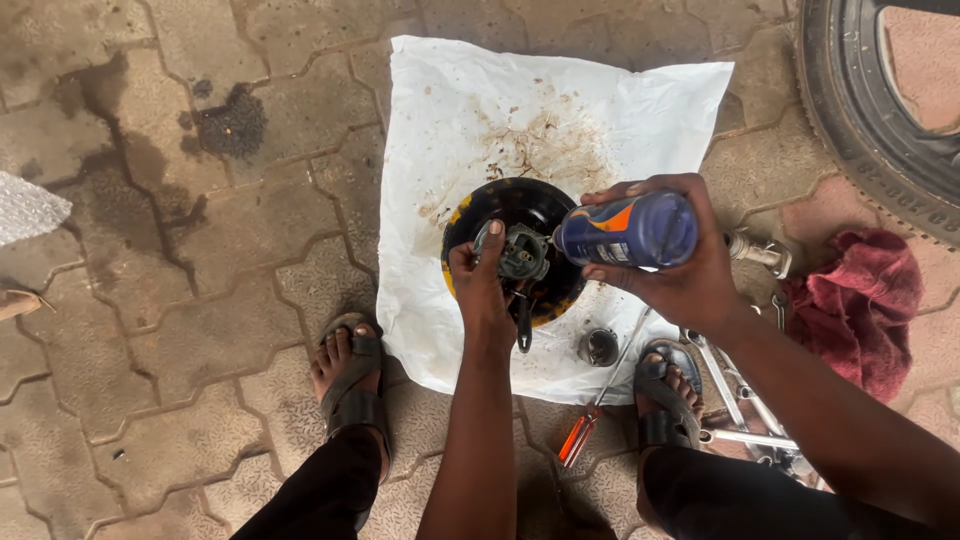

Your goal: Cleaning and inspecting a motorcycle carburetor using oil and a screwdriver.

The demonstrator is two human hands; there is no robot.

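My left hand (pixel 480 285) holds a small grey metal carburettor (pixel 520 252) over a black bowl (pixel 520 200) with a yellow rim. My right hand (pixel 675 275) grips a blue and orange spray can (pixel 628 230), lying sideways with its nozzle end pointed at the carburettor. The bowl rests on a white, oil-stained sheet (pixel 480 110) spread on the paving. A dark tool handle hangs below my left hand.
A small metal cup (pixel 598 346) and an orange-handled screwdriver (pixel 590 425) lie near my right foot. A red rag (pixel 860 300), metal tools (pixel 735 395) and a tyre (pixel 860 110) are at the right. My sandalled feet flank the sheet on oil-stained paving.
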